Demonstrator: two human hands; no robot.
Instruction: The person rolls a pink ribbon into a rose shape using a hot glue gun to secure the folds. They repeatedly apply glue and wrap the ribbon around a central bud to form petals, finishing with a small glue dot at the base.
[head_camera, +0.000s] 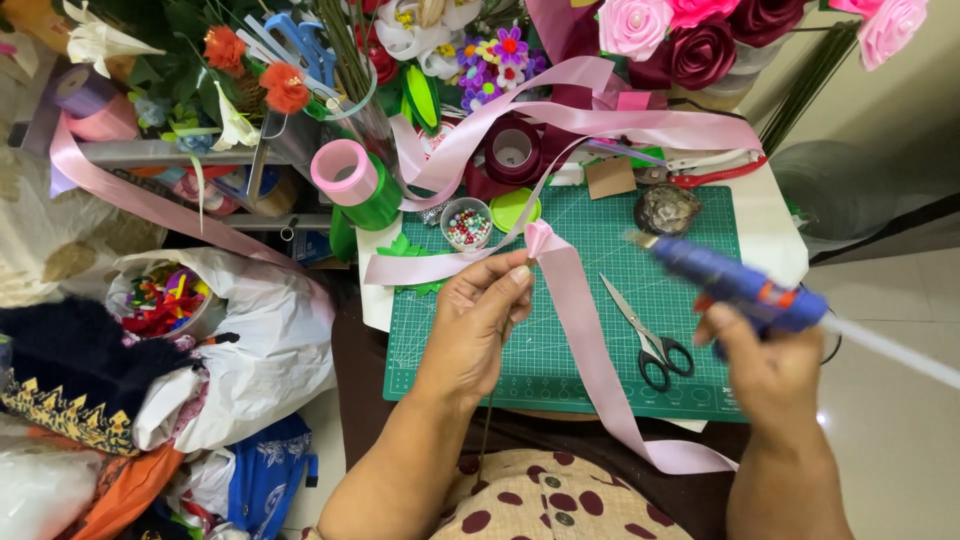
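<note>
Pink ribbon (575, 300) is folded into a small bud, and the left hand (478, 325) pinches it tight between thumb and fingers over the middle of the green cutting mat (690, 215). The right hand (765, 365) is closed round a blue glue gun (735, 283), its tip aimed at the bud, so this looks like the gluing step. Next the tip likely needs to come close to the fold, clear of the fingertips, with black scissors (645, 335) lying between the hands.

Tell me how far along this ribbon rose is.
Early stage. Done: a small folded bud sits at the tip of the pink satin ribbon, pinched in the left hand. In hand: the right hand holds a blue glue gun near it. Left: the long ribbon tail is unwrapped and uncut; the scissors lie unused on the cutting mat.
</note>
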